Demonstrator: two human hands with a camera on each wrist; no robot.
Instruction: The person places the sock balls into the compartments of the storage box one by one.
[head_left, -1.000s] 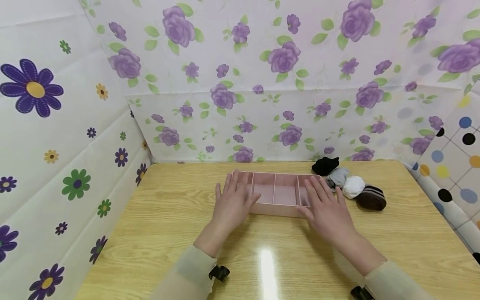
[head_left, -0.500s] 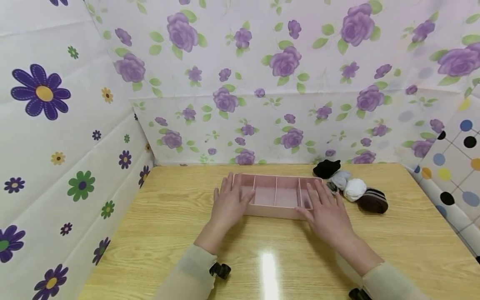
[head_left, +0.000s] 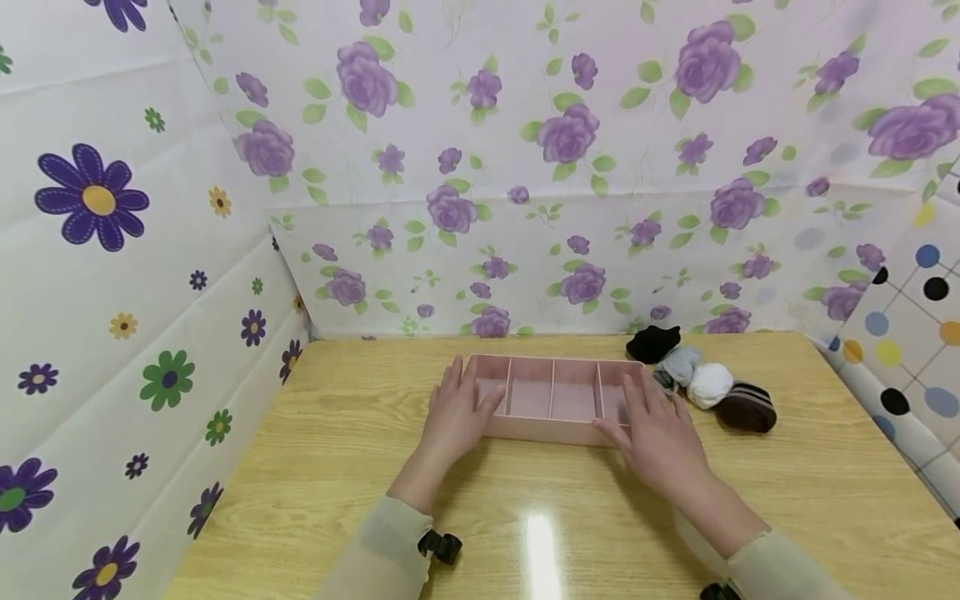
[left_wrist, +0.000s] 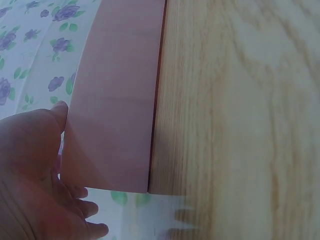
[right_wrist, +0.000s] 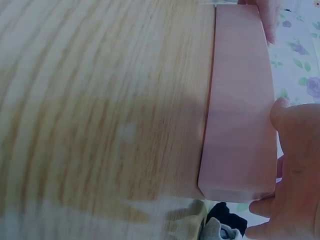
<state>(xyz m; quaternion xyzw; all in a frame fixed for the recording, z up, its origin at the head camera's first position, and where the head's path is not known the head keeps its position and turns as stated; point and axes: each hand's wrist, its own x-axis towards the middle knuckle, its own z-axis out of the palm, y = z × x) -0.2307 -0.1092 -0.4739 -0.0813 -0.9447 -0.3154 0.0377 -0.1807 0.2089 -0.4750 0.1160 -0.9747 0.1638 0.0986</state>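
Observation:
A pink box point(head_left: 543, 430) with a row of compartments sits on the wooden table, long side toward me; nothing lies in the compartments that show. At its left end is my left hand point(head_left: 454, 417), fingers extended along the side and thumb over the near-left corner. My right hand point(head_left: 660, 437) lies at the right end, fingers straight over that side, thumb at the front rim. In the left wrist view, the thumb tip meets the edge of the box's front wall point(left_wrist: 112, 100). The right wrist view has the right thumb against the box edge point(right_wrist: 240, 115) too.
Beside the box's right end lie what look like balled-up socks: a black one point(head_left: 652, 343), a grey one point(head_left: 680, 365), a white one point(head_left: 709, 385) and a brown striped one point(head_left: 746, 407). Flowered cloth point(head_left: 450, 275) hangs behind the wooden table point(head_left: 360, 467).
My left hand has shifted slightly left, off the left compartment to the box's end. My right hand has hardly moved. The head view has tilted slightly upward.

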